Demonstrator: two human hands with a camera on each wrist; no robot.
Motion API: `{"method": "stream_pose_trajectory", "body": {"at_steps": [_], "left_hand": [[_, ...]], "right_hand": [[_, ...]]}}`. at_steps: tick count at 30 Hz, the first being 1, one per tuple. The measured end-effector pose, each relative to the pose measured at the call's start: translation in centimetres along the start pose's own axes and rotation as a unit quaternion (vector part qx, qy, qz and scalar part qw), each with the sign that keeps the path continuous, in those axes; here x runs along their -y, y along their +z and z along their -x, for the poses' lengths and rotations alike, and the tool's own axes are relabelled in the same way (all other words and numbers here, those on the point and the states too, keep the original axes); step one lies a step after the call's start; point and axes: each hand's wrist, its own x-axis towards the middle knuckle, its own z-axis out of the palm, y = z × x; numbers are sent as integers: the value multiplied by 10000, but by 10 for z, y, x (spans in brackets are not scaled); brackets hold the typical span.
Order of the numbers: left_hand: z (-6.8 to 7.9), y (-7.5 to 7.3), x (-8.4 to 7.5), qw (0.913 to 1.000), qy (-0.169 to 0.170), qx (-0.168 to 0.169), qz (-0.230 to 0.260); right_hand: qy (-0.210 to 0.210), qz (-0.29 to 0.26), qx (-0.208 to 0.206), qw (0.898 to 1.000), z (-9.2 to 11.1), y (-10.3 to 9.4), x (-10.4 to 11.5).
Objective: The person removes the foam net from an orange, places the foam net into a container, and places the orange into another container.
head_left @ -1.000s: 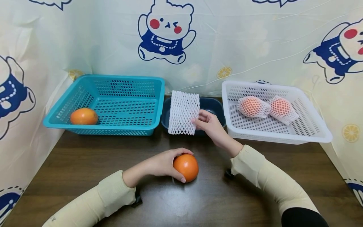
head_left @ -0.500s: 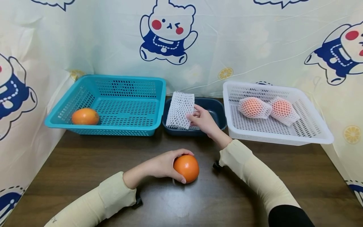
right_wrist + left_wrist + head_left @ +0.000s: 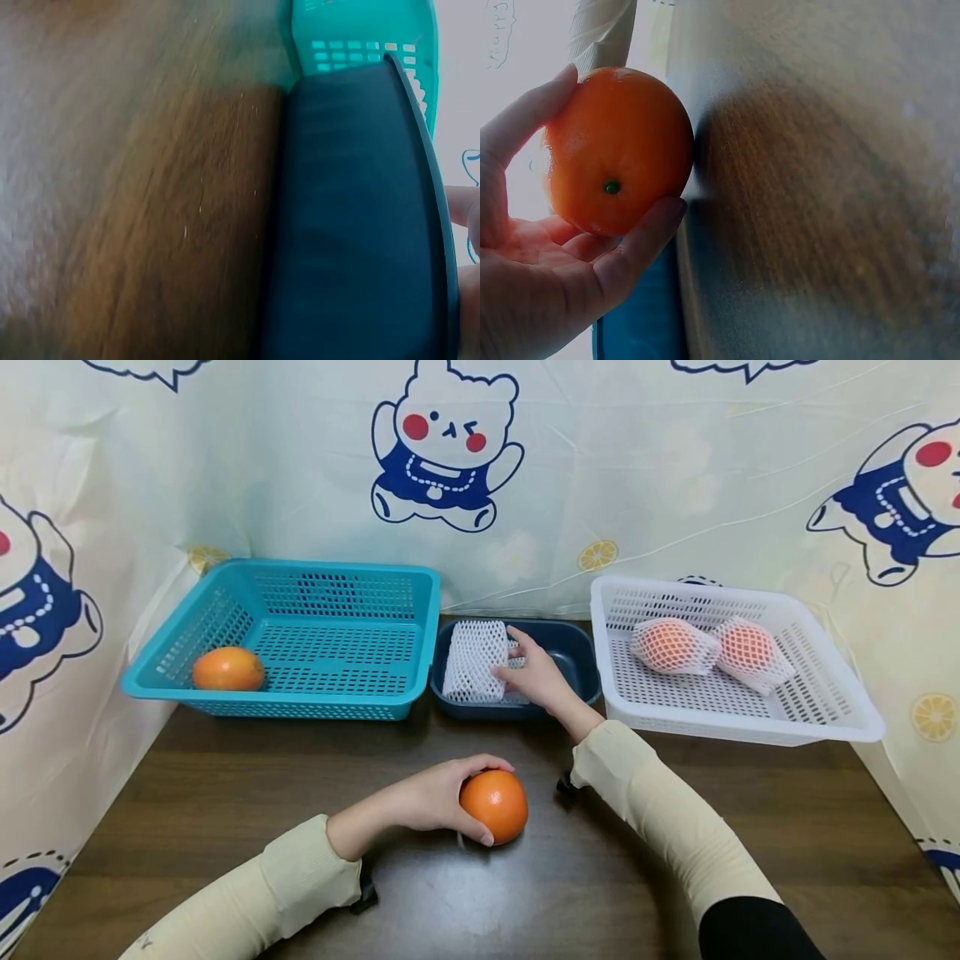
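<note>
In the head view my left hand [image 3: 431, 795] grips an orange [image 3: 494, 807] on the table, fingers behind it and thumb in front. The left wrist view shows the orange [image 3: 622, 150] with its small green stem mark. My right hand [image 3: 536, 675] reaches into the dark blue basin [image 3: 491, 711], thumb and fingertips right at the edge of a white foam fruit net [image 3: 476, 662]. More white netting shows beneath that net. In the right wrist view the basin [image 3: 352, 225] hides most of the right hand; I cannot tell whether it pinches the net.
A teal basket [image 3: 337, 697] at the back left holds one orange fruit [image 3: 228, 669]. At the back right, a white basket [image 3: 720, 724] holds two netted fruits, one of them a netted fruit [image 3: 667, 646] on the left. A printed curtain [image 3: 555, 460] hangs behind.
The foam net has come down from above the basin's front rim into the basin. My right hand has moved slightly left with it. The left hand and orange stay in place.
</note>
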Motion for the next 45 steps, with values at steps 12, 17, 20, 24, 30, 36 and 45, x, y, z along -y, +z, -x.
{"method": "stream_pose_trajectory", "body": {"at_steps": [12,17,20,24,30,36,45], "left_hand": [[12,-3,-30,9997,228,-16,34],[24,-10,-63,9995,303,-14,53],[21,-8,-56,9996,282,-39,37],[10,-1,-24,9998,99,-94,163],[2,0,0,9998,-26,-162,112],[18,-15,-41,9997,86,-218,52],[42,-35,-104,9963,-335,-771,201]], "right_hand": [[-238,1587,473,9859,-4,0,-3],[-287,2328,457,9710,-3,4,2],[-280,2537,466,9658,-2,5,3],[-396,2629,417,9631,1,4,3],[-693,2660,523,9601,6,2,5],[-1025,2675,519,9567,12,-3,10],[-1562,2299,185,9604,21,-11,20]]}}
